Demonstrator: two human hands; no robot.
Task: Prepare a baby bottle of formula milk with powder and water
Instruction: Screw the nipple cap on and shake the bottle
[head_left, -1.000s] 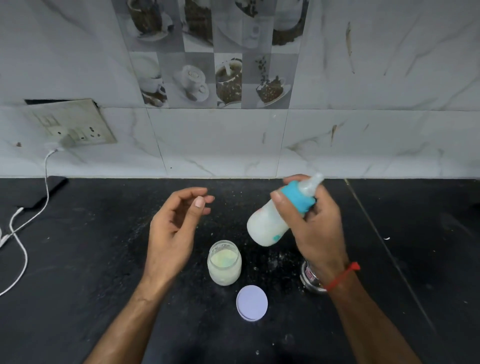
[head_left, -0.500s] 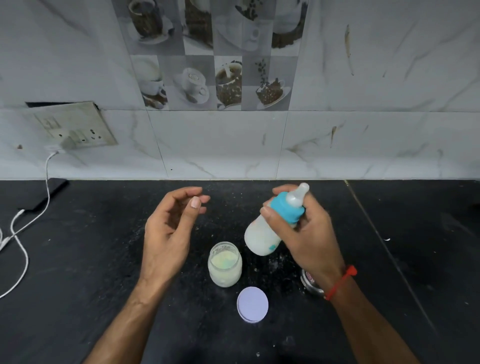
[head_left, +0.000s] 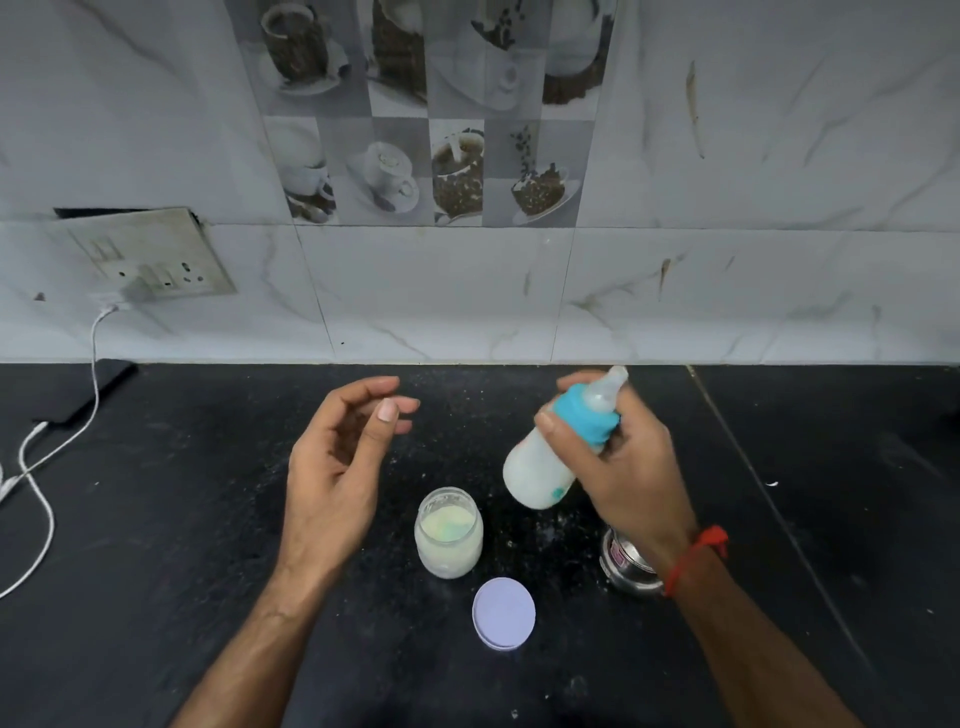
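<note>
Above the black counter (head_left: 156, 519), the capped baby bottle (head_left: 540, 467), gripped by the right hand (head_left: 628, 467), has been swung again, evidently mixing; the left hand (head_left: 332, 467) is held loosely open and empty.

Dim, cool, even light, soft weak shadows. Black counter (head_left: 156, 519) swallows detail. Wide-angle bend in tile lines toward frame edges. Slight motion blur on bottle (head_left: 550, 457); faint sheen on wall tiles (head_left: 753, 130).

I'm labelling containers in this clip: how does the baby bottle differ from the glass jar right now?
The baby bottle is capped with a blue collar and teat; the glass jar is open, its lid lying flat beside it. The bottle is tilted in the right hand, off the counter; the jar stands upright on it, untouched. Both hold something pale.
</note>
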